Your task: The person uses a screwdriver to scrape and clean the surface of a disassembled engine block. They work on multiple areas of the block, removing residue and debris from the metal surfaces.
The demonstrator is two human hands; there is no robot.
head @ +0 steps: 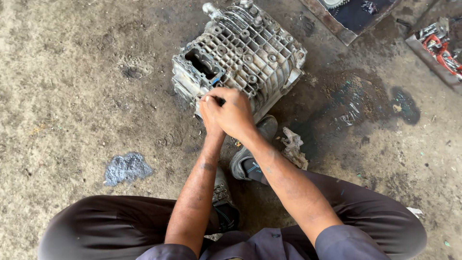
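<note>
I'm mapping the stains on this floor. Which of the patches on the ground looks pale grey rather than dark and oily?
The small grey patch, left of the left forearm. The big dark wet stain lies right of the metal casing that both hands touch.

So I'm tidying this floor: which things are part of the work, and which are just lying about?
In hand: ribbed metal casing, left hand, right hand.
Lying about: crumpled rag, tray of red tools, dark tray, oil stain, grey patch.

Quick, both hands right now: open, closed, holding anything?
Left hand: fingers curled at the near edge of the metal engine casing; whether it grips anything cannot be told.
Right hand: closed, laid over the left.
</note>
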